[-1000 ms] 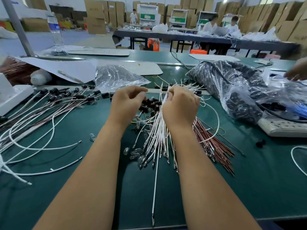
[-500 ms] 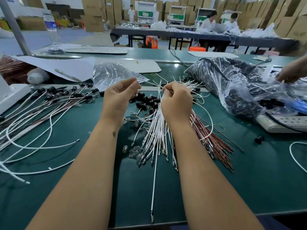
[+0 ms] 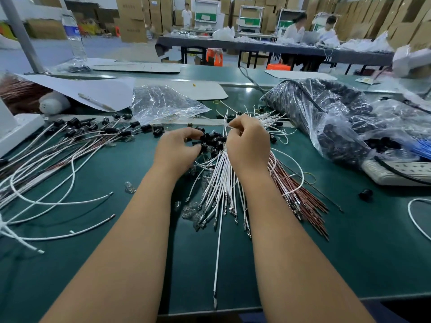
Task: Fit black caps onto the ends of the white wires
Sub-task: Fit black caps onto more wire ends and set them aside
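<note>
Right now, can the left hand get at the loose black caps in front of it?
Probably yes. The left hand is already at the pile of black caps, fingers curled at its near edge. Nothing lies between them; the right hand pinches a white wire beside the pile.

left hand [image 3: 176, 149] reaches among black caps [image 3: 211, 138]; right hand [image 3: 248, 145] pinches a white wire [image 3: 219, 229].

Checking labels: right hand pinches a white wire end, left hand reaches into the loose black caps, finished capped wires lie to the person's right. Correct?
One error: the finished white wires with black caps fitted lie to the person's left, per the head view. The right hand does pinch a thin white wire, and the left hand does reach into the small loose black plastic caps.
</note>
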